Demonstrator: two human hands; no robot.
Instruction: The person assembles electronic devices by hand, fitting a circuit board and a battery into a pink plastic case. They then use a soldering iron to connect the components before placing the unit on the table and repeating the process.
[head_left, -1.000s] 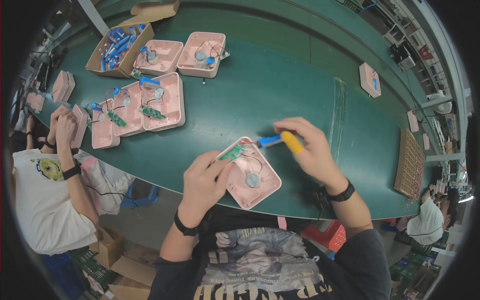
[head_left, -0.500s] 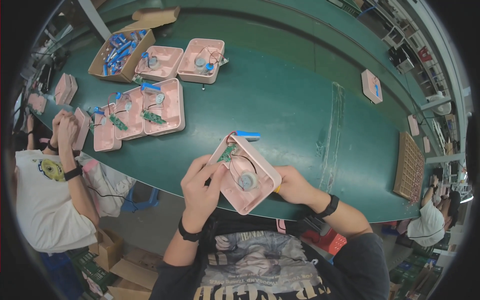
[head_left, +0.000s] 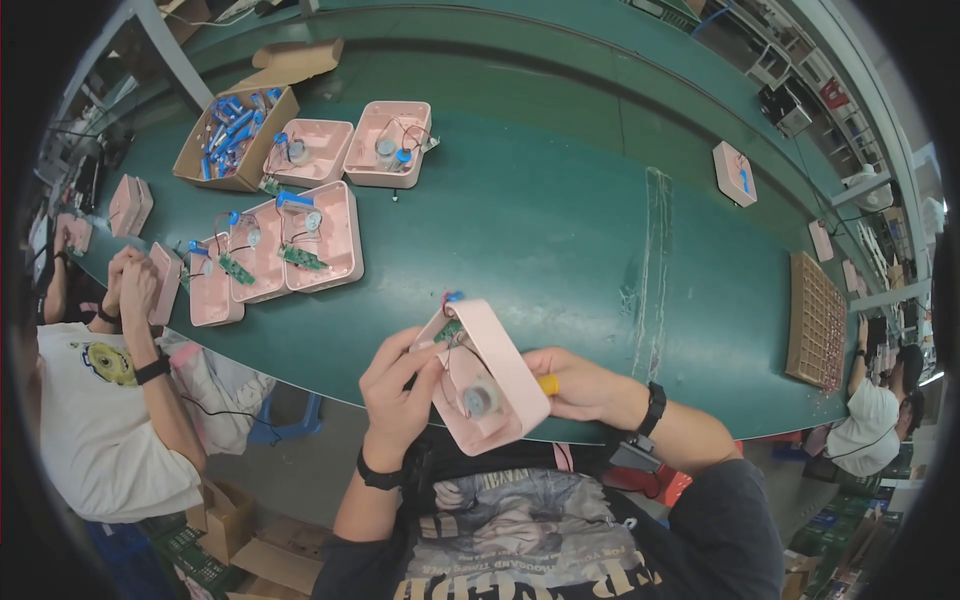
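Hands [head_left: 400,385], two, holding one pink housing [head_left: 505,365]

Between the fingers [head_left: 404,366], smooth, near-matt plastic on the pink box [head_left: 503,365]. Over one right finger, matt, rubbery-looking yellow on the cover [head_left: 547,384]. Beyond the fingers, smooth, faintly glossy green on the table [head_left: 530,240]; far left of them, matt cardboard on the carton [head_left: 222,177]. Below, matt cloth on the shirt [head_left: 515,540].

The left hand [head_left: 398,398] is raised, its fingers [head_left: 392,358] bent and pointed rightward. The right hand [head_left: 588,388] is turned inward, its fingertips partly hidden. Both forearms [head_left: 690,430] are angled toward each other.
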